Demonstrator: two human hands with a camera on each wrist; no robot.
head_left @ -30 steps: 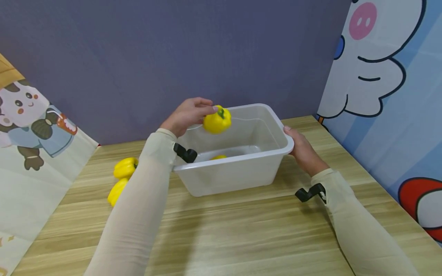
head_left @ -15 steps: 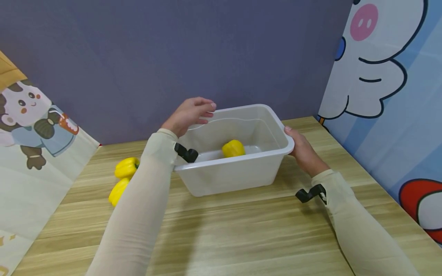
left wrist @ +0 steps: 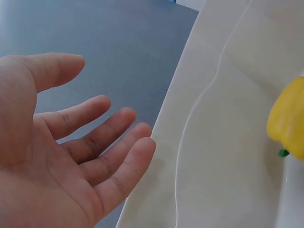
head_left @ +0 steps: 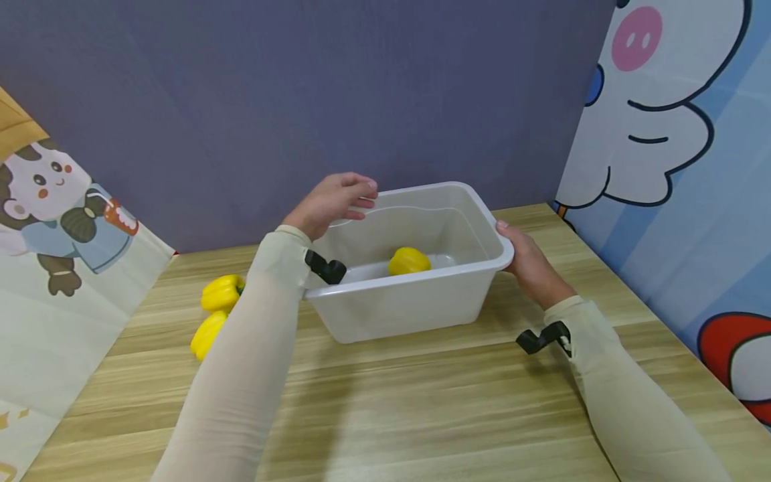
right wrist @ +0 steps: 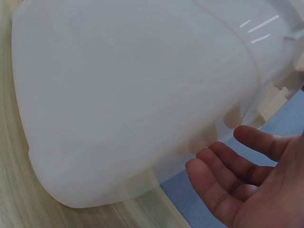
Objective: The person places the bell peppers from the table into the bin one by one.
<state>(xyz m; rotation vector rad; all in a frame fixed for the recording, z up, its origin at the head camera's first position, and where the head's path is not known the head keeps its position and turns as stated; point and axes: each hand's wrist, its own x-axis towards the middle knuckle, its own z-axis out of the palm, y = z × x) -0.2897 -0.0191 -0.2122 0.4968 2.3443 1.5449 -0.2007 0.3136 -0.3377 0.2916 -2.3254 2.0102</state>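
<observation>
A tub (head_left: 415, 304) stands on the table (head_left: 421, 408), near its back edge before the wall. One pepper (head_left: 409, 260) lies inside the tub. Two more peppers (head_left: 221, 292) (head_left: 206, 333) lie on the table left of the tub, one before the other. The left hand (head_left: 331, 201) hangs over the tub's back left corner; the right hand (head_left: 527, 261) is at its right rim.

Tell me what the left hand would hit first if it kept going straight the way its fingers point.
Probably nothing close: the left hand points across the open top of the white tub, above the yellow pepper inside. Depth is unclear.
</observation>
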